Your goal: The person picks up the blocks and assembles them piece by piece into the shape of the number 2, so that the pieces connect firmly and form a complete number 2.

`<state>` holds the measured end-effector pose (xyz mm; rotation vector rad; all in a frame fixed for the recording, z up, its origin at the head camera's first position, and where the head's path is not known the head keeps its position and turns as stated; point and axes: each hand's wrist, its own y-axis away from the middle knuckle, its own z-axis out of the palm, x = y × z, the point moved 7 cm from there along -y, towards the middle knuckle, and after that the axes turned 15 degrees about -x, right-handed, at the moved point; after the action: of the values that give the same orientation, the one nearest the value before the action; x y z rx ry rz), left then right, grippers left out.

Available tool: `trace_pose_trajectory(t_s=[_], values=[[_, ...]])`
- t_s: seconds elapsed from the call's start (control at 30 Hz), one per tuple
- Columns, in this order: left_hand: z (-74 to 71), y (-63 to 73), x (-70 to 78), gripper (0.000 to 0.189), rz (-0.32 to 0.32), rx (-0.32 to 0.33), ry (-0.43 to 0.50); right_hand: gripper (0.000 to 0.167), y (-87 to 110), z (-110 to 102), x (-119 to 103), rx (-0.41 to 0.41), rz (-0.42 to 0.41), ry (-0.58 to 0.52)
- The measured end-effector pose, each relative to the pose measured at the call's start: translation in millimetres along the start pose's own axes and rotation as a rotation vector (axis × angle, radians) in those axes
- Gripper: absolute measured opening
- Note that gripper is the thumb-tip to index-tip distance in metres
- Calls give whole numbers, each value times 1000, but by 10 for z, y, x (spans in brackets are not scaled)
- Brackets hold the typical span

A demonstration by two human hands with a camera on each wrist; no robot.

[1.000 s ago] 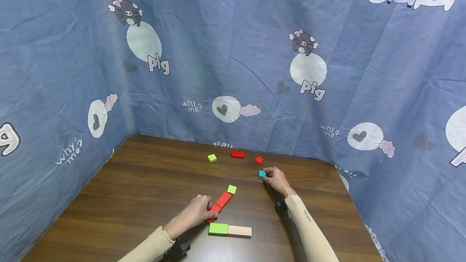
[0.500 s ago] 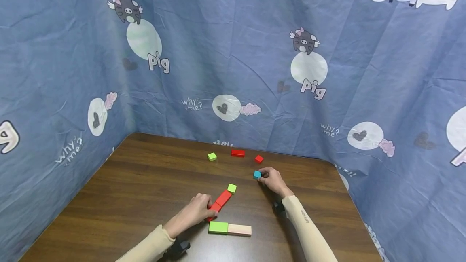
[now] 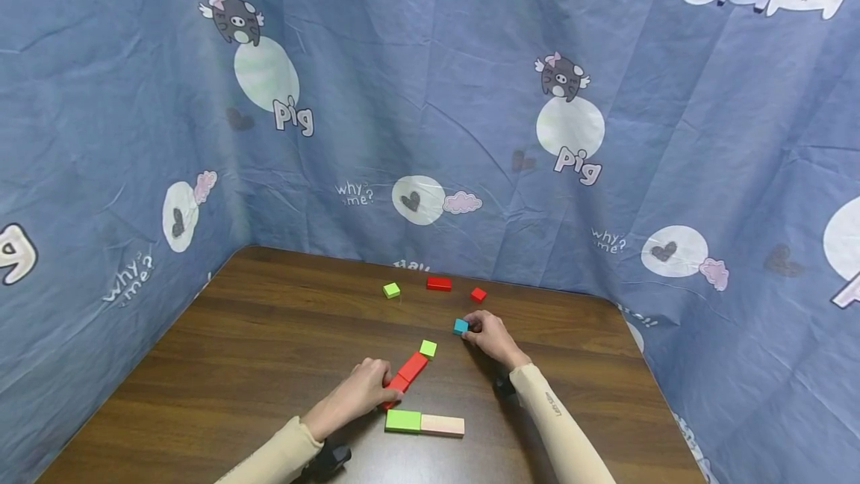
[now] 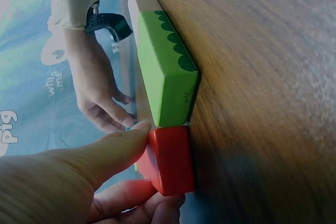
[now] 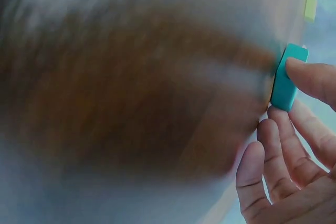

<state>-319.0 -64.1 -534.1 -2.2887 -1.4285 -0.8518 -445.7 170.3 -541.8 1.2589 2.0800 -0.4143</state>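
I have the right hand pinching the blue block between thumb and fingers, beyond and right of the lime block on the wooden table. My left hand pinches the near red block, just beside the green block, which adjoins the pale block.
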Motion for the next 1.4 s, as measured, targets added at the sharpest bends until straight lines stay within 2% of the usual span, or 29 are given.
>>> trace_pose_trajectory(t_s=[0.37, 0.63, 1.17, 1.4], values=[[17, 12, -11, 33, -20, -15, 15, 26, -29, 99, -84, -21, -24, 82], [-4, 14, 10, 32, -11, 2, 4, 25, -46, 151, -199, -48, -47, 65], [-9, -2, 2, 33, -18, -8, 12, 28, -79, 267, -345, -90, -113, 70], [5, -3, -14, 32, -17, -16, 19, 29, -81, 280, -400, -98, -132, 140]])
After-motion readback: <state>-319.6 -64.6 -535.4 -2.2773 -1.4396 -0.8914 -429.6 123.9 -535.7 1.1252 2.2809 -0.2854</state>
